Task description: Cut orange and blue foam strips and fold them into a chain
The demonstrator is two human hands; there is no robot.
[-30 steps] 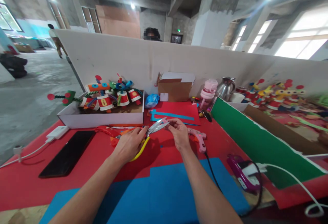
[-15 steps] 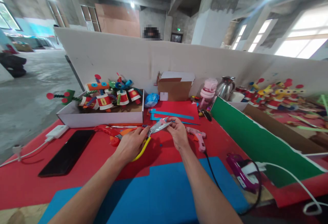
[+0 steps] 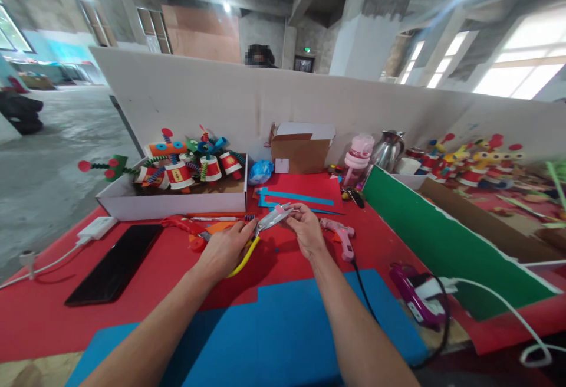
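My left hand (image 3: pixel 226 246) is closed round the yellow handles of a pair of scissors (image 3: pixel 270 219), its silver blades pointing to the upper right. My right hand (image 3: pixel 305 229) is closed in a pinch beside the blade tips. What sits between those fingers is too small to make out. A small pink patch shows at the blades, perhaps a scrap of paper. Right of my right hand lies a pink glue gun (image 3: pixel 339 233) with a lit red spot. Left of my left hand are a roll of red tape (image 3: pixel 197 243) and scraps of orange paper (image 3: pixel 216 227).
A white box (image 3: pixel 177 205) of paper-cup figures stands at the back left, a green-sided box (image 3: pixel 433 245) at the right. Blue strips (image 3: pixel 300 197) lie behind my hands, blue sheets (image 3: pixel 283 340) in front. A black phone (image 3: pixel 115 264) and purple power strip (image 3: pixel 415 298) flank them.
The scissor blades look slightly turned and sit a little more apart from the right fingers. Both hands stay almost in place, and the whole view has shifted slightly.
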